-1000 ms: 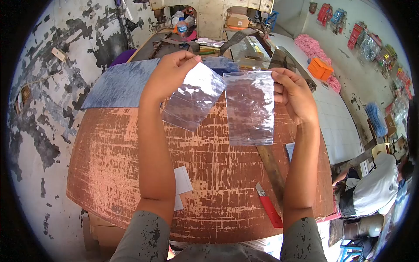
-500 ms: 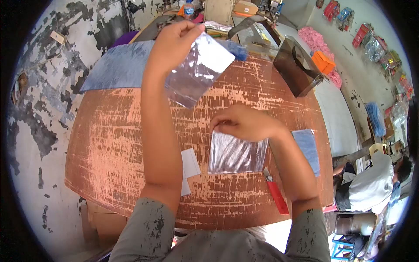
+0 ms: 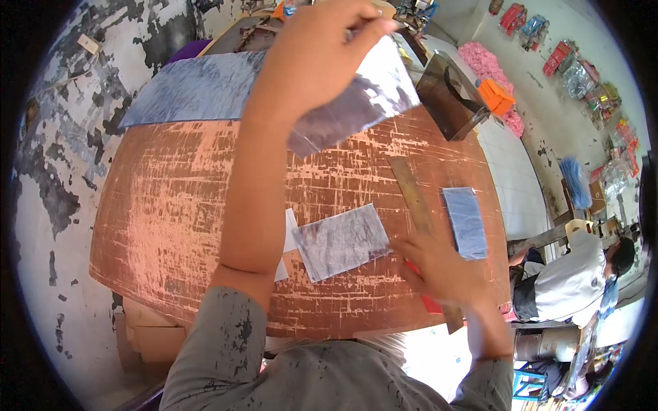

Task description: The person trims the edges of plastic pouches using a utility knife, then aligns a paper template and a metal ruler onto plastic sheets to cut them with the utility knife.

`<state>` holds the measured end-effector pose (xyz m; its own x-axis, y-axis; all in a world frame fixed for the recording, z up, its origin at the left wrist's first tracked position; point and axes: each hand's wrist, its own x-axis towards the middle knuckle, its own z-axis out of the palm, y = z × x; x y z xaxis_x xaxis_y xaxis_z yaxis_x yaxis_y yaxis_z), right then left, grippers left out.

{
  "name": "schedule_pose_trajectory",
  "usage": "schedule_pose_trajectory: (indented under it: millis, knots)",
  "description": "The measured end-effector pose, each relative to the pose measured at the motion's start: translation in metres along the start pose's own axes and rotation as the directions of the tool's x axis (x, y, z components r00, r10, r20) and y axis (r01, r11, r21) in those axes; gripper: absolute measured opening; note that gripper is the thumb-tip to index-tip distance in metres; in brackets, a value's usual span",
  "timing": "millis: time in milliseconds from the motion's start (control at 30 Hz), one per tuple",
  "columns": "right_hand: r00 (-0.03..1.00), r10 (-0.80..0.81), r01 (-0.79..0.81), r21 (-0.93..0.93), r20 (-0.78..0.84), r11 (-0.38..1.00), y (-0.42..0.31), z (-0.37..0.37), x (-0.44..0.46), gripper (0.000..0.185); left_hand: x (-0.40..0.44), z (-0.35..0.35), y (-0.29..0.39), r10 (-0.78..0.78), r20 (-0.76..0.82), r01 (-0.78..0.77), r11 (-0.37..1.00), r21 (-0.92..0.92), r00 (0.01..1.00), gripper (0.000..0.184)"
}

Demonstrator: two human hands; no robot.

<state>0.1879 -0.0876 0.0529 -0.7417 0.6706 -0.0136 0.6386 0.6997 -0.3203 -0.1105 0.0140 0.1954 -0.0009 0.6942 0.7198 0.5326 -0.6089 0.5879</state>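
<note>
My left hand [image 3: 329, 58] is raised over the far side of the table, pinching a clear plastic sheet [image 3: 363, 109] at its upper edge. A second plastic sheet [image 3: 343, 243] lies flat and slightly turned on the table. Just right of it is my right hand [image 3: 442, 267], low and a little blurred, thumb and fingers apart. Under that hand shows part of a red-handled cutter [image 3: 432, 304]; whether the fingers touch it I cannot tell. A brownish ruler [image 3: 411, 192] runs beneath the hand. White paper pieces [image 3: 290, 233] are partly behind my left forearm.
A blue folded piece [image 3: 465, 222] lies at the table's right. Across the back left stretches a blue-grey sheet [image 3: 185, 89]. A dark transparent box [image 3: 449, 96] stands at the back right, near an orange item [image 3: 495, 96]. A person in white [image 3: 572, 277] sits at the right.
My right hand has let go of its plastic sheet, which now lies on the table, and moved right and down to the cutter. The left hand has moved up and right with its sheet.
</note>
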Motion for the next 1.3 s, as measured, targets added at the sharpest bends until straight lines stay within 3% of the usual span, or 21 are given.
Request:
schedule_pose_trajectory:
  millis: [33, 100, 133, 200, 267, 333, 367, 400, 467, 500, 633, 667, 733, 800, 833, 1000, 1100, 1133, 1200, 1233, 1300]
  knots:
    - [1.0, 0.0, 0.0, -0.001, -0.003, 1.0, 0.0, 0.011, -0.02, 0.037, 0.002, -0.008, 0.028, -0.082, 0.215, 0.067, 0.995, 0.073, 0.973, 0.027]
    - [0.975, 0.201, -0.201, 0.013, -0.092, 0.979, -0.003, 0.03, -0.057, 0.04, -0.007, 0.043, 0.007, 0.18, 0.098, -0.196, 0.963, 0.183, 0.979, 0.034]
    - [0.975, 0.202, -0.201, 0.016, -0.094, 0.979, -0.007, 0.039, -0.069, 0.04, -0.002, 0.062, -0.004, 0.181, 0.101, -0.198, 0.963, 0.184, 0.978, 0.034]
    - [0.897, 0.353, -0.356, 0.037, -0.266, 0.934, -0.017, 0.056, -0.085, 0.044, 0.012, 0.085, -0.012, 0.3, 0.185, -0.274, 0.949, -0.152, 0.936, 0.033]
    - [0.893, 0.326, -0.315, 0.087, -0.311, 0.945, -0.013, 0.074, -0.093, 0.052, 0.033, 0.095, -0.019, 0.296, 0.249, -0.271, 0.954, -0.131, 0.922, 0.034]
    - [0.783, 0.447, -0.359, 0.273, -0.433, 0.893, -0.018, 0.09, -0.098, 0.054, 0.048, 0.104, -0.014, 0.284, 0.362, -0.294, 0.955, -0.028, 0.888, 0.036]
    - [0.764, 0.467, -0.395, 0.25, -0.445, 0.884, -0.021, 0.091, -0.101, 0.054, 0.051, 0.101, 0.0, 0.149, 0.396, -0.152, 0.988, -0.024, 0.906, 0.027]
    - [0.76, 0.472, -0.392, 0.264, -0.447, 0.881, -0.02, 0.093, -0.103, 0.054, 0.057, 0.106, -0.001, 0.149, 0.407, -0.156, 0.988, -0.017, 0.901, 0.027]
    - [0.774, 0.447, -0.411, 0.181, -0.448, 0.894, -0.019, 0.098, -0.107, 0.051, 0.071, 0.108, -0.006, 0.302, 0.404, -0.331, 0.944, 0.002, 0.864, 0.028]
    - [0.775, 0.449, -0.407, 0.193, -0.445, 0.893, -0.018, 0.101, -0.108, 0.051, 0.076, 0.107, -0.004, 0.188, 0.44, -0.245, 0.966, 0.076, 0.878, 0.029]
    - [0.769, 0.428, -0.4, 0.165, -0.475, 0.902, -0.014, 0.108, -0.112, 0.048, 0.062, 0.098, -0.009, 0.057, 0.599, -0.307, 0.895, 0.325, 0.799, 0.035]
    - [0.765, 0.436, -0.405, 0.172, -0.473, 0.898, -0.013, 0.109, -0.113, 0.048, 0.049, 0.096, -0.024, 0.045, 0.598, -0.305, 0.889, 0.341, 0.8, 0.035]
    - [0.754, 0.426, -0.385, 0.189, -0.501, 0.904, -0.011, 0.116, -0.116, 0.048, 0.022, 0.089, -0.068, 0.099, 0.701, -0.374, 0.893, 0.251, 0.706, 0.03]
    - [0.733, 0.43, -0.377, 0.212, -0.527, 0.902, -0.01, 0.121, -0.114, 0.048, -0.003, 0.079, -0.095, -0.083, 0.802, -0.27, 0.917, 0.294, 0.591, 0.034]
    - [0.727, 0.436, -0.383, 0.213, -0.531, 0.899, -0.01, 0.123, -0.114, 0.048, -0.011, 0.075, -0.112, -0.088, 0.806, -0.274, 0.914, 0.299, 0.585, 0.034]
    - [0.739, 0.43, -0.387, 0.196, -0.519, 0.901, -0.009, 0.124, -0.116, 0.048, -0.035, 0.069, -0.161, -0.126, 0.77, -0.016, 0.985, 0.174, 0.626, 0.033]
    - [0.741, 0.421, -0.389, 0.178, -0.522, 0.904, -0.008, 0.123, -0.115, 0.047, -0.043, 0.072, -0.18, -0.141, 0.716, 0.016, 0.984, 0.178, 0.684, 0.035]
    - [0.736, 0.423, -0.391, 0.177, -0.528, 0.903, -0.008, 0.125, -0.115, 0.047, -0.046, 0.072, -0.187, -0.139, 0.71, 0.017, 0.984, 0.175, 0.691, 0.035]
    - [0.735, 0.416, -0.389, 0.169, -0.535, 0.905, -0.01, 0.126, -0.114, 0.046, -0.055, 0.065, -0.187, -0.016, 0.628, -0.145, 0.968, 0.204, 0.778, 0.037]
    - [0.726, 0.432, -0.404, 0.178, -0.535, 0.898, -0.012, 0.127, -0.113, 0.046, -0.07, 0.06, -0.188, 0.097, 0.48, -0.215, 0.957, 0.196, 0.872, 0.036]
    - [0.723, 0.444, -0.416, 0.178, -0.53, 0.892, -0.011, 0.127, -0.115, 0.045, -0.084, 0.036, -0.178, 0.035, 0.51, -0.172, 0.959, 0.225, 0.859, 0.035]
